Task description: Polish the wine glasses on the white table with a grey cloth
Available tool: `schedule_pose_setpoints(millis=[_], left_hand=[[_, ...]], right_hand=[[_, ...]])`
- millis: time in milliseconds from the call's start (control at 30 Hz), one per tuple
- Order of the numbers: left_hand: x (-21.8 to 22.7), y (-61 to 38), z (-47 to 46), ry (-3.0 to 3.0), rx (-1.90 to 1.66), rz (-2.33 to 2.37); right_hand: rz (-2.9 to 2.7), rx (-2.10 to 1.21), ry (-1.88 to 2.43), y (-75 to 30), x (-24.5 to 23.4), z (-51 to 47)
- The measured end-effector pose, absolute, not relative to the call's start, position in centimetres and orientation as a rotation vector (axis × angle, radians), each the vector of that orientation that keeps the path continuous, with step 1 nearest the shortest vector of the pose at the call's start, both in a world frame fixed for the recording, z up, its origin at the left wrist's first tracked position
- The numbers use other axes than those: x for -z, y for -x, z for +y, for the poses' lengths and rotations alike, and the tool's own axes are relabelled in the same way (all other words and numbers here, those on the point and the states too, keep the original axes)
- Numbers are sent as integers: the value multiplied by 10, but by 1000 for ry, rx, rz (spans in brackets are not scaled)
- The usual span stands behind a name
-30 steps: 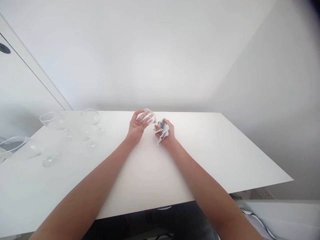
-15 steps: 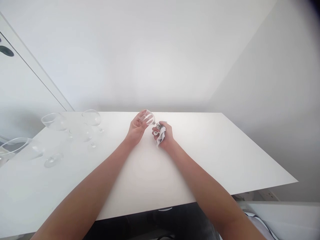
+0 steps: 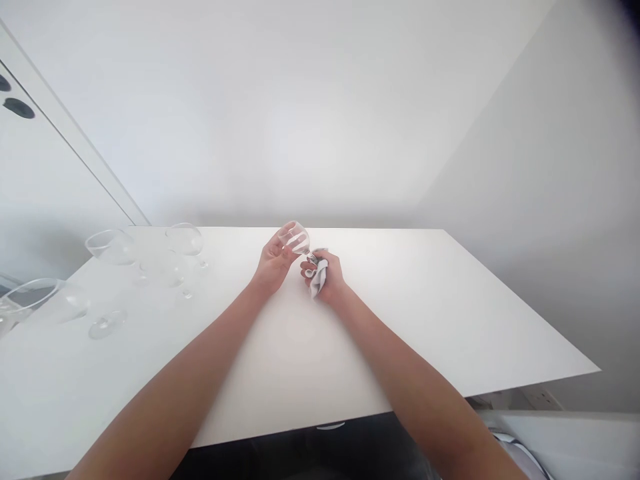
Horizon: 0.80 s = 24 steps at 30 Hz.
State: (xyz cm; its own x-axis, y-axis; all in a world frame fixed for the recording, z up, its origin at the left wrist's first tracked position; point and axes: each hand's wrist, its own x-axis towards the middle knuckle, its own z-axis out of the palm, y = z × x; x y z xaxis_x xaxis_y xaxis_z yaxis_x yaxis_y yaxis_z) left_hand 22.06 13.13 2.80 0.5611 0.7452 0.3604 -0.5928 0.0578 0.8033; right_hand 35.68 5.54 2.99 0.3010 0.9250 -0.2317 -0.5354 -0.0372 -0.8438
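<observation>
A clear wine glass (image 3: 299, 239) is tilted above the table, its bowl up and to the left, its stem running down to the right. My left hand (image 3: 273, 262) is closed around the bowl from the left side. In my right hand (image 3: 330, 272) is a crumpled light grey cloth (image 3: 319, 277), wrapped about the stem and base end of the glass. The foot of the glass is hidden by the cloth and fingers.
Several clear stemmed glasses stand on the left of the white table (image 3: 425, 320), among them a large near one (image 3: 65, 303) and a farther one (image 3: 185, 240). A white wall rises behind the table's back edge. A dark surface (image 3: 300, 453) lies below its front edge.
My right hand and the cloth have shifted slightly left and down along the stem end. My left hand keeps hold of the bowl, nearly still.
</observation>
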Motion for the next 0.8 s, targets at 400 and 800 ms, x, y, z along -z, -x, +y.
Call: schedule_pose_setpoints(millis=[400, 800], left_hand=[[-19, -224, 141, -985, -1120, 302], [-22, -227, 128, -1145, -690, 287]], right_hand=[[-189, -1191, 867, -368, -20, 68], [-832, -831, 971, -352, -27, 54]])
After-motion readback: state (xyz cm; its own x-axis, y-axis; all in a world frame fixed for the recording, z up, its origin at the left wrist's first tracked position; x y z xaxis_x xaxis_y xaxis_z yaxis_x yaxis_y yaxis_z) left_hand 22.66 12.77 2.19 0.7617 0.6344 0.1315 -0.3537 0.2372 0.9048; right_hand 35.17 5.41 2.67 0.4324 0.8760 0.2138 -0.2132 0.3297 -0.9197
